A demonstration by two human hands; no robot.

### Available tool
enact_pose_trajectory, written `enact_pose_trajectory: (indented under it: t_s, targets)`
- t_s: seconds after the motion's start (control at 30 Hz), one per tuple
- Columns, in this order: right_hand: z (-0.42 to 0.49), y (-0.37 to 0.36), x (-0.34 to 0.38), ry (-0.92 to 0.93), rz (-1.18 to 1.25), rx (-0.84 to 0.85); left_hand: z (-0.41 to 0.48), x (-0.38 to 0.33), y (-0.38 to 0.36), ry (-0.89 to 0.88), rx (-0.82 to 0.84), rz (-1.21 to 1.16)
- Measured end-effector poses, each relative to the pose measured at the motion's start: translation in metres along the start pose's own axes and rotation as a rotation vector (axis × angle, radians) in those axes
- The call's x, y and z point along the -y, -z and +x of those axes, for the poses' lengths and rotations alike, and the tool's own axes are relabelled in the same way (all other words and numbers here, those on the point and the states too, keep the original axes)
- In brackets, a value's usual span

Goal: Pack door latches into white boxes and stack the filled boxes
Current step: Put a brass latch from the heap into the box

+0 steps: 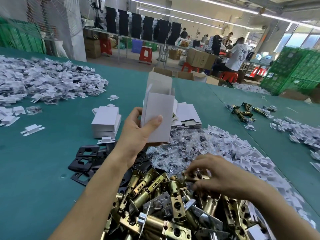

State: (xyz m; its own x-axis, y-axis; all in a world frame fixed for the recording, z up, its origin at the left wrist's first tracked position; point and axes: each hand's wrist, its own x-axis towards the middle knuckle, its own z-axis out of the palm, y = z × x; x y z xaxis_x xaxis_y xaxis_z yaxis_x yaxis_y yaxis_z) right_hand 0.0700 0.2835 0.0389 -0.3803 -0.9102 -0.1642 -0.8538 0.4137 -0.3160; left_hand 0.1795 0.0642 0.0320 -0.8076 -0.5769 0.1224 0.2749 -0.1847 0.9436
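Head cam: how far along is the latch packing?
Looks early. Done: a short stack of closed white boxes sits on the table. In hand: the left hand holds an open box upright; the right hand reaches into the latch pile, its grip blurred. Left: that large pile, plus flat unfolded boxes behind the open one.

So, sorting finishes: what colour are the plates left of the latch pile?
The plates are black, in the head view.

The teal-covered bench [34, 179] lies bare at the near left. Right of that gap, flat black metal plates [83, 160] and a heap of brass-coloured metal latches [155, 205] block the way; a stack of closed white cardboard boxes [106, 122] stands beyond.
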Motion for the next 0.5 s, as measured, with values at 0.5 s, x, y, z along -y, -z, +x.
enact_pose_trajectory:
  t_s: [0.5]
  targets:
    - [0.009,0.068,0.043,0.179,0.786,-1.044,0.0,0.019,-0.003,-0.128,0.181,0.296]
